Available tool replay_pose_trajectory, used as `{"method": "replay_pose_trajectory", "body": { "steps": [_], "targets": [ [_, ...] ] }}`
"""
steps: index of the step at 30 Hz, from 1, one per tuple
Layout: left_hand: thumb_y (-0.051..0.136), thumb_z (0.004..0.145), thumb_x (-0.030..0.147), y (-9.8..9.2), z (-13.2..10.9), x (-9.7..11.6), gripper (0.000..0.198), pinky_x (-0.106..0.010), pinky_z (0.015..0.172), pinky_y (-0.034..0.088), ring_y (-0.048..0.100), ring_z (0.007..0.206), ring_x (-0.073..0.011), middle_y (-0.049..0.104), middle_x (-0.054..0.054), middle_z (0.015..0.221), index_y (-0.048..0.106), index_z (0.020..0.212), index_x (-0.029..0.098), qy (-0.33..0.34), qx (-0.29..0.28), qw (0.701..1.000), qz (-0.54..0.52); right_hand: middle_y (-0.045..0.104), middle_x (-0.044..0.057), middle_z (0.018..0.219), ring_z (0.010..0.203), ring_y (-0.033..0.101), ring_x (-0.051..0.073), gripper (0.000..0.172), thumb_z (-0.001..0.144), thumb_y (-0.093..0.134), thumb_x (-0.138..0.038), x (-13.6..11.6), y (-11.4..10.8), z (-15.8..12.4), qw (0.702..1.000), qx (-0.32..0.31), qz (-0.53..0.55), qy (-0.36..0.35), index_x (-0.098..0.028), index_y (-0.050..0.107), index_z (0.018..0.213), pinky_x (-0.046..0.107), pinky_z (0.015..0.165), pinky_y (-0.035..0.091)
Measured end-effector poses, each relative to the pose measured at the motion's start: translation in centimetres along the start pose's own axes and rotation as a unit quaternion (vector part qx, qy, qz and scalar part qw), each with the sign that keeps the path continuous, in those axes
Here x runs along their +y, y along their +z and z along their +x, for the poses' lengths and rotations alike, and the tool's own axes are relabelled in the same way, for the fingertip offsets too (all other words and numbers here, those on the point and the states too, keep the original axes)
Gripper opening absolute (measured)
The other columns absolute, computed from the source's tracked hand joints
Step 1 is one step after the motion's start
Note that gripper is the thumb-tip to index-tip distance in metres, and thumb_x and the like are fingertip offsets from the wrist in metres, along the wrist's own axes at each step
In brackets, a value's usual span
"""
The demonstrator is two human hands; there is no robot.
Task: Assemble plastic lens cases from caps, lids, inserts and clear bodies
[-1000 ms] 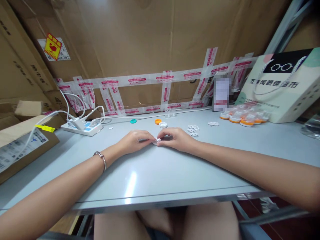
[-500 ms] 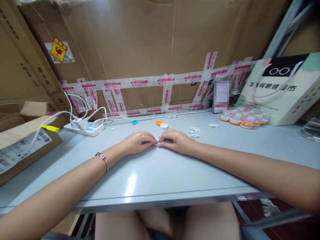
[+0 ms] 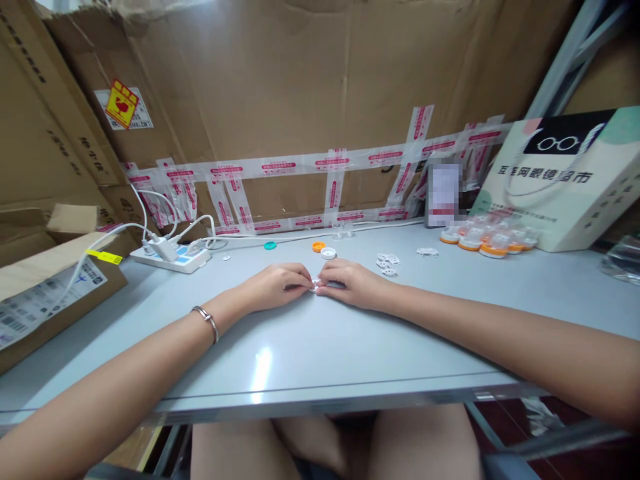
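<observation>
Between my fingertips is a small white plastic piece (image 3: 315,285), mostly covered by the fingers, low over the grey table (image 3: 320,347). My left hand (image 3: 283,287) pinches it from the left. From the right, my right hand (image 3: 353,283) grips the same piece between thumb and fingers. Just behind the hands lie a white round cap (image 3: 328,253) and an orange ring-like cap (image 3: 319,247). A teal cap (image 3: 270,246) sits farther left. Several flat white cut-out parts (image 3: 387,261) are to the right of my right hand, with more white parts (image 3: 427,252) beyond.
Clear small cups (image 3: 343,231) stand at the back. Several clear-topped pieces with orange bases (image 3: 493,243) cluster by a paper bag (image 3: 555,180) and a phone (image 3: 444,193). At left are a power strip (image 3: 173,257) with cables and a cardboard box (image 3: 55,293).
Both hands stay in nearly the same place with the white piece between them; the fingers shift only slightly. The view has moved a little.
</observation>
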State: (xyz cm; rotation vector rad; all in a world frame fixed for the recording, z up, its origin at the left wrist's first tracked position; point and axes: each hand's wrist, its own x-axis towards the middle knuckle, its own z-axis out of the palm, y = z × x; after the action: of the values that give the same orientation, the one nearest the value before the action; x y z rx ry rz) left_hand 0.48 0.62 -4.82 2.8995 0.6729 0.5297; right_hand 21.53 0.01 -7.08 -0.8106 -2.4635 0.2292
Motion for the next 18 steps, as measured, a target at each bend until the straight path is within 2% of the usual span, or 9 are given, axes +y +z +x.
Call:
{"method": "replay_pose_trajectory", "body": {
  "steps": [6, 9, 11, 12, 14, 16, 18],
  "targets": [
    [0.047, 0.085, 0.018, -0.4, 0.2, 0.0, 0.022, -0.024, 0.078, 0.048, 0.062, 0.083, -0.0134, 0.066, -0.007, 0.096, 0.068, 0.094, 0.017, -0.002, -0.008, 1.000, -0.023, 0.064, 0.007, 0.081, 0.080, 0.057, 0.018, 0.014, 0.081, 0.057, -0.029, 0.0, 0.0, 0.0, 1.000, 0.017, 0.024, 0.010, -0.016, 0.062, 0.077, 0.030, 0.075, 0.045],
    [0.049, 0.085, 0.022, -2.4, 0.1, -0.3, 0.021, -0.023, 0.078, 0.048, 0.062, 0.083, -0.0130, 0.066, -0.007, 0.093, 0.068, 0.090, 0.016, -0.007, 0.010, 0.999, -0.051, 0.066, 0.006, 0.083, 0.078, 0.059, 0.017, 0.013, 0.079, 0.059, -0.029, -0.2, -0.1, 0.1, 0.998, 0.020, 0.053, 0.036, -0.017, 0.062, 0.081, 0.029, 0.073, 0.045],
    [0.051, 0.084, 0.026, -4.2, -0.4, -1.0, 0.020, -0.023, 0.075, 0.047, 0.061, 0.081, -0.0133, 0.067, -0.007, 0.089, 0.068, 0.085, 0.015, -0.050, 0.029, 0.997, -0.046, 0.067, 0.005, 0.084, 0.078, 0.060, 0.016, 0.014, 0.078, 0.059, -0.030, -0.3, -0.3, 0.1, 0.995, 0.014, 0.072, 0.066, -0.018, 0.061, 0.083, 0.029, 0.072, 0.045],
    [0.052, 0.083, 0.027, -5.1, -0.8, -1.4, 0.020, -0.022, 0.072, 0.047, 0.061, 0.079, -0.0133, 0.068, -0.005, 0.086, 0.068, 0.084, 0.016, -0.087, 0.014, 0.995, -0.036, 0.067, 0.004, 0.086, 0.079, 0.060, 0.016, 0.014, 0.078, 0.059, -0.031, -0.4, -0.3, 0.1, 0.993, 0.012, 0.084, 0.079, -0.018, 0.061, 0.084, 0.029, 0.072, 0.046],
    [0.057, 0.078, 0.026, -6.7, -1.7, -2.6, 0.015, -0.020, 0.066, 0.046, 0.062, 0.074, -0.0129, 0.069, -0.003, 0.081, 0.069, 0.082, 0.018, -0.171, -0.080, 0.982, -0.009, 0.067, 0.004, 0.088, 0.082, 0.061, 0.016, 0.016, 0.076, 0.061, -0.031, -0.5, -0.4, 0.1, 0.989, 0.012, 0.108, 0.100, -0.018, 0.059, 0.086, 0.029, 0.075, 0.046],
    [0.060, 0.073, 0.020, -7.6, -2.6, -3.6, 0.013, -0.019, 0.065, 0.045, 0.062, 0.074, -0.0130, 0.070, -0.002, 0.082, 0.068, 0.082, 0.018, -0.224, -0.167, 0.960, 0.000, 0.066, 0.004, 0.091, 0.085, 0.061, 0.016, 0.019, 0.074, 0.061, -0.031, -0.4, -0.4, 0.1, 0.986, 0.014, 0.122, 0.111, -0.018, 0.058, 0.088, 0.030, 0.077, 0.047],
    [0.058, 0.071, 0.015, -7.7, -3.1, -4.3, 0.018, -0.019, 0.067, 0.045, 0.063, 0.078, -0.0136, 0.070, -0.002, 0.086, 0.067, 0.086, 0.018, -0.251, -0.193, 0.949, 0.001, 0.065, 0.005, 0.093, 0.086, 0.061, 0.016, 0.023, 0.073, 0.062, -0.031, -0.4, -0.3, 0.1, 0.985, 0.016, 0.122, 0.119, -0.018, 0.057, 0.091, 0.030, 0.079, 0.047]
  ]
}}
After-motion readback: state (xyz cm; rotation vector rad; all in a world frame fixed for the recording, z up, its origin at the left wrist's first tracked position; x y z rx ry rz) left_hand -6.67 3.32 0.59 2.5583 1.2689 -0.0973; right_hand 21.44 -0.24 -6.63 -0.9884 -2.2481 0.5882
